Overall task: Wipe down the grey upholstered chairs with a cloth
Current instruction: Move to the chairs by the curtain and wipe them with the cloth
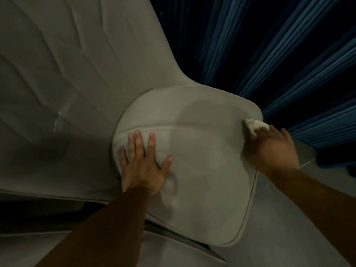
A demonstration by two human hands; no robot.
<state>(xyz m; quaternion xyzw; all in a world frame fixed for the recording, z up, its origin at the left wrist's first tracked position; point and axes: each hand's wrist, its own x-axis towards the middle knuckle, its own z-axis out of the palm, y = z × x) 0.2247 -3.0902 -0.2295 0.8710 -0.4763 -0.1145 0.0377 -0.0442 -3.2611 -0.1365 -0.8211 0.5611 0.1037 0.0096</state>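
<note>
Dim room, low light, view looking steeply down. Far left: broad grey upholstered chair back [63,74] with stitched channel seams running diagonally; a small pale scuff or glint sits on the fabric near its lower middle. Below it, a dark shadowed gap, then another strip of grey padded surface [48,245] along the bottom edge.

Centre: rounded grey upholstered seat cushion [202,151] with a piped edge, lighter than the back, its fabric creased and dimpled near the left hand. A faint curved tonal boundary crosses the cushion top; cannot tell whether damp or shadow.

Left hand [143,162] lies flat on the cushion's left side, palm down, fingers straight and spread, thumb out to the right, holding nothing. Bare forearm runs down to the bottom edge.

Right hand [269,147] is at the cushion's right rim, motion-blurred, fingers extended over a small crumpled white cloth [254,126], pressing it against the cushion near the upper right corner. Part of the cloth shows beyond the fingertips. Cannot tell whether the thumb curls under it.

Right and upper right: dark blue pleated curtain [279,54] hanging in folds behind the chair, reaching down to a pale grey floor [306,151] just beside the right wrist.
</note>
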